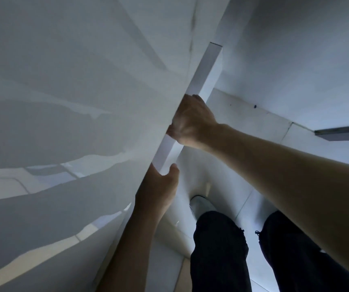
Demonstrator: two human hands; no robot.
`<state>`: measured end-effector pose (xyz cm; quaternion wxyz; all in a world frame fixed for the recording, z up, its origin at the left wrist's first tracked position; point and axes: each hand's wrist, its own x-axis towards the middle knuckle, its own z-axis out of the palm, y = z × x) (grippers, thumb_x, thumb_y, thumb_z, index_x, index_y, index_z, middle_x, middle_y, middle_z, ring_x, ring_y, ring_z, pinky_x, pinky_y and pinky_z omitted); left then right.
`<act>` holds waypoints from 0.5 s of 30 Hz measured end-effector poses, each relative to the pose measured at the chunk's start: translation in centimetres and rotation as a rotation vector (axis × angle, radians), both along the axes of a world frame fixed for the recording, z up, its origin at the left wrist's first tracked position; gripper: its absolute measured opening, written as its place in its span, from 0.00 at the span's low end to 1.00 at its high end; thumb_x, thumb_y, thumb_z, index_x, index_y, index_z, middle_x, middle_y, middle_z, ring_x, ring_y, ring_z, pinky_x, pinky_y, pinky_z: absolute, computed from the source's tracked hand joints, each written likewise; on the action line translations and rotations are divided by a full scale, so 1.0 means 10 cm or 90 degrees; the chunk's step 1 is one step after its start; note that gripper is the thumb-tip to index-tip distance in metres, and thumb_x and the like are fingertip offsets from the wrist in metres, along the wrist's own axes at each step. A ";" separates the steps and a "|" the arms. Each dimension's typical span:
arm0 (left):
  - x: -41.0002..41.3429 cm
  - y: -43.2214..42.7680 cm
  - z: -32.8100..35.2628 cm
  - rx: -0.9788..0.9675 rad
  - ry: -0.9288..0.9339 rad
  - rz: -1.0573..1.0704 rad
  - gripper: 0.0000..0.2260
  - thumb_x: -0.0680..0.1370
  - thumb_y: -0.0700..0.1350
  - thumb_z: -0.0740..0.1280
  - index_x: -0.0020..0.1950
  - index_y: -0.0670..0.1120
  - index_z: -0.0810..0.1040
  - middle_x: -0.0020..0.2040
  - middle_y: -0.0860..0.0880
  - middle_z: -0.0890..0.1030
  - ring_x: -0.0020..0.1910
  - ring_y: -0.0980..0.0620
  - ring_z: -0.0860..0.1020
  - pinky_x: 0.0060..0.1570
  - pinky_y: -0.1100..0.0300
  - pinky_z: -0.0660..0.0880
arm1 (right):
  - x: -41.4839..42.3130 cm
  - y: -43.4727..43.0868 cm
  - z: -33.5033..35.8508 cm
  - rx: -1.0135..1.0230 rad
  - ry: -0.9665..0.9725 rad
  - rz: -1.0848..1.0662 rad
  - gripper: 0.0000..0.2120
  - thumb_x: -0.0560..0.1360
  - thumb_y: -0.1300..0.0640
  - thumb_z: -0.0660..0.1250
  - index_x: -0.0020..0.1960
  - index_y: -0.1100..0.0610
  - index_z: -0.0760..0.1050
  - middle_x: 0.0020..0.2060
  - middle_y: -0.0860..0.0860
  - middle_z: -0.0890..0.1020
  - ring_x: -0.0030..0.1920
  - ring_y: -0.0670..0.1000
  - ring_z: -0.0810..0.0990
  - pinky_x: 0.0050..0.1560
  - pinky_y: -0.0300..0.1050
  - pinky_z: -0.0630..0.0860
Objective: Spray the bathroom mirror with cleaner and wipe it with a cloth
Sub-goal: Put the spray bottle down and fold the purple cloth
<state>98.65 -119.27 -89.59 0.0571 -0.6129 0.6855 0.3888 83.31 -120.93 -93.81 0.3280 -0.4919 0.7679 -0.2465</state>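
Holding the glossy panel [85, 81] by its edge, right hand [190, 121] at 1 o'clock from left hand [158, 186], both gripping; best moved slowly, kept level.

We see the right grip [192, 121] above the left grip [158, 186], both on the right edge of the large glossy flat panel [74, 102].

The mirrored panel [74, 123] hides fingers of the left hand [156, 186] and right hand [190, 121].
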 end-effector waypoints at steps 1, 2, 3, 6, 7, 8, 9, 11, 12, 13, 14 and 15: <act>0.03 0.03 0.03 0.004 0.000 0.014 0.34 0.79 0.43 0.70 0.81 0.49 0.57 0.80 0.48 0.65 0.76 0.45 0.68 0.75 0.49 0.66 | 0.01 0.05 0.04 0.013 0.001 -0.008 0.35 0.75 0.44 0.73 0.76 0.55 0.64 0.69 0.54 0.74 0.67 0.58 0.75 0.73 0.57 0.66; 0.05 0.07 0.06 0.014 0.000 0.030 0.34 0.79 0.43 0.71 0.81 0.49 0.58 0.80 0.48 0.65 0.76 0.46 0.68 0.75 0.46 0.67 | 0.00 0.13 0.08 0.022 0.003 -0.019 0.38 0.76 0.44 0.72 0.79 0.54 0.60 0.70 0.53 0.73 0.68 0.57 0.74 0.73 0.57 0.66; 0.07 0.12 0.08 0.027 -0.001 0.048 0.33 0.79 0.42 0.71 0.81 0.49 0.59 0.79 0.47 0.66 0.75 0.45 0.69 0.74 0.45 0.68 | -0.01 0.24 0.14 0.029 0.005 -0.032 0.39 0.76 0.45 0.72 0.79 0.54 0.57 0.70 0.53 0.73 0.66 0.57 0.76 0.72 0.56 0.67; 0.11 0.34 0.20 0.053 0.018 0.097 0.32 0.77 0.40 0.70 0.79 0.52 0.62 0.75 0.49 0.71 0.72 0.50 0.72 0.67 0.56 0.73 | -0.09 0.69 0.34 0.056 0.015 -0.068 0.31 0.79 0.47 0.69 0.76 0.54 0.60 0.64 0.53 0.78 0.58 0.57 0.81 0.67 0.54 0.69; 0.11 0.42 0.26 0.061 0.035 0.108 0.32 0.77 0.38 0.70 0.78 0.54 0.62 0.73 0.52 0.72 0.69 0.54 0.72 0.61 0.65 0.73 | -0.12 0.85 0.43 0.066 0.020 -0.078 0.27 0.80 0.48 0.68 0.74 0.54 0.62 0.61 0.53 0.80 0.56 0.56 0.82 0.66 0.53 0.70; 0.09 0.50 0.32 0.075 0.049 0.121 0.32 0.76 0.38 0.69 0.77 0.56 0.63 0.71 0.53 0.73 0.67 0.56 0.73 0.53 0.73 0.71 | -0.16 1.02 0.53 0.071 0.021 -0.089 0.23 0.80 0.49 0.67 0.71 0.54 0.65 0.57 0.52 0.82 0.54 0.56 0.82 0.63 0.52 0.71; 0.05 0.59 0.40 0.096 0.060 0.137 0.31 0.76 0.38 0.69 0.75 0.57 0.65 0.70 0.53 0.74 0.66 0.57 0.74 0.47 0.78 0.69 | -0.21 1.19 0.63 0.074 0.020 -0.099 0.20 0.80 0.50 0.67 0.68 0.53 0.66 0.52 0.51 0.84 0.52 0.56 0.83 0.60 0.51 0.73; -0.07 0.75 0.59 0.131 0.082 0.153 0.28 0.77 0.39 0.69 0.72 0.58 0.67 0.67 0.53 0.75 0.60 0.60 0.76 0.41 0.79 0.70 | -0.31 1.51 0.86 0.093 0.007 -0.111 0.16 0.80 0.51 0.67 0.64 0.52 0.67 0.43 0.48 0.82 0.46 0.57 0.83 0.54 0.50 0.75; -0.13 0.82 0.70 0.137 0.086 0.139 0.26 0.77 0.40 0.69 0.71 0.58 0.68 0.67 0.54 0.76 0.57 0.62 0.77 0.42 0.77 0.72 | -0.35 1.66 0.99 0.105 0.000 -0.112 0.15 0.80 0.51 0.67 0.63 0.52 0.66 0.41 0.47 0.81 0.44 0.57 0.82 0.52 0.52 0.77; -0.20 0.88 0.81 0.138 0.090 0.113 0.24 0.78 0.41 0.69 0.71 0.57 0.69 0.67 0.55 0.75 0.55 0.63 0.77 0.44 0.74 0.74 | -0.37 1.80 1.12 0.112 -0.005 -0.112 0.15 0.80 0.52 0.67 0.63 0.52 0.67 0.39 0.47 0.79 0.42 0.56 0.81 0.50 0.55 0.78; -0.27 0.93 0.93 0.138 0.099 0.088 0.23 0.78 0.42 0.69 0.71 0.56 0.70 0.67 0.57 0.75 0.54 0.63 0.78 0.47 0.70 0.75 | -0.39 1.93 1.25 0.113 -0.006 -0.110 0.15 0.80 0.52 0.68 0.63 0.53 0.67 0.39 0.48 0.79 0.40 0.54 0.81 0.48 0.56 0.79; -0.34 0.98 1.06 0.136 0.110 0.068 0.22 0.78 0.42 0.69 0.71 0.55 0.71 0.67 0.58 0.74 0.53 0.65 0.78 0.47 0.68 0.76 | -0.40 2.04 1.37 0.109 -0.005 -0.106 0.15 0.80 0.53 0.68 0.62 0.54 0.67 0.39 0.48 0.79 0.39 0.52 0.80 0.46 0.56 0.80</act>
